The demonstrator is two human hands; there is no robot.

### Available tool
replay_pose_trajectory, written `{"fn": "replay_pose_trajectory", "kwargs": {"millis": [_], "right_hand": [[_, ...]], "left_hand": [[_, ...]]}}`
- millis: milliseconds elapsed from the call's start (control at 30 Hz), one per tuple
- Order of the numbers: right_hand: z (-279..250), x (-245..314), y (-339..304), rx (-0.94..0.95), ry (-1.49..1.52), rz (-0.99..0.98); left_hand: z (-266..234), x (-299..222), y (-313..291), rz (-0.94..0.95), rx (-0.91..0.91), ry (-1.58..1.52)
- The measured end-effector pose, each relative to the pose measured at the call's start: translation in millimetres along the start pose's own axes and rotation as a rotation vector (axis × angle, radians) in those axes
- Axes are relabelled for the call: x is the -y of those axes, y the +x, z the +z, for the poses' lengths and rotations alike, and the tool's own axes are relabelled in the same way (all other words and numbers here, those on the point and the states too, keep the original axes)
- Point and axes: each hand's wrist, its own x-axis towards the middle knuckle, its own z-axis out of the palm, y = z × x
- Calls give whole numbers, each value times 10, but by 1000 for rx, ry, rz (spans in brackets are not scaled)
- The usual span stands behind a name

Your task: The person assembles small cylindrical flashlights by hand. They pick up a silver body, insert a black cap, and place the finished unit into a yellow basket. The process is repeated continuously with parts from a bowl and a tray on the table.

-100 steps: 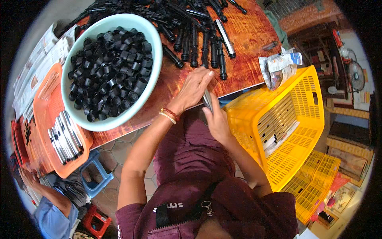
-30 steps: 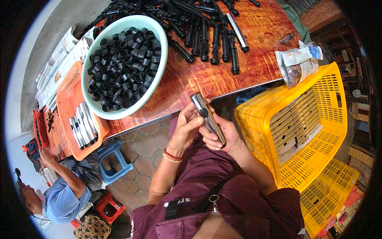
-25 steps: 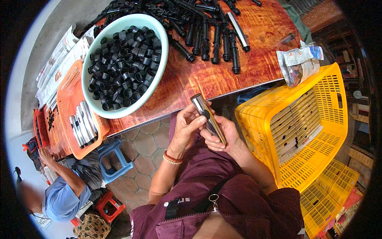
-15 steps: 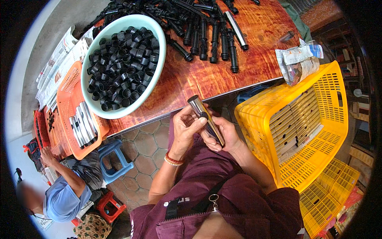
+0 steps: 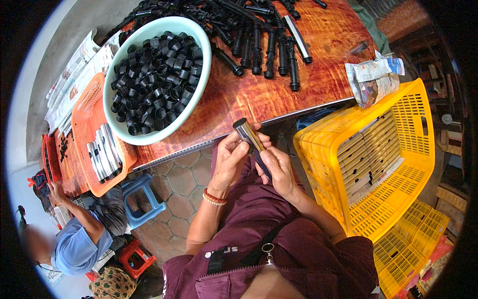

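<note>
Tube point(image 5: 246, 132): one, silver, smooth-looking. Lies right of the basin point(image 5: 205, 55) and on its near side, held off the tabletop point(image 5: 224, 110) by its edge. Slanted, upper end turned toward the basin. Upper end dark; whether hollow or capped is not clear.

Left hand point(image 5: 230, 162): gripping the upper part of the tube, thumb on the near face, fingertips beyond.

Right hand point(image 5: 278, 173): wrapped about the lower part, thumb along it; much of that length is hidden.

Handling, as judged: polished metal probably slips and marks easily, so a firm but light pinch suits. One hand best serves as anchor while the other does any turning or pressing, force running along the tube's axis rather than across it. Thumbs are best placed clear of the end, leaving it in sight. Working off the tabletop's edge gives elbow room; a dropped tube would likely fall past it.

Caps point(image 5: 154, 84): many, black, short, loose inside the basin.

Rods point(image 5: 271, 55): black, heaped beyond the basin and to its right.

Basket point(image 5: 90, 92): orange, left of the basin, with further silver tubes point(image 5: 104, 153) side by side.

Crate point(image 5: 318, 149): yellow, right of the basin, well apart, holding stacked tubes.
</note>
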Motion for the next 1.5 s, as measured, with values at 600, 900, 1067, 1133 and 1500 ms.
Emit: {"fn": "replay_pose_trajectory", "kwargs": {"millis": [600,900,1067,1133,1500], "right_hand": [[13,-56,0,-1,-19,-37],[18,72,46,121,414,217],[16,48,41,119,373,210],[22,51,40,133,393,236],[-49,3,51,299,603,346]], "left_hand": [[19,33,-58,-18,-86,-89],[36,40,-28,-17,-70,-87],[95,-12,-48,9,-119,-13],[83,14,-69,-5,-140,-46],[116,-10,-75,-45,-132,-221]]}}
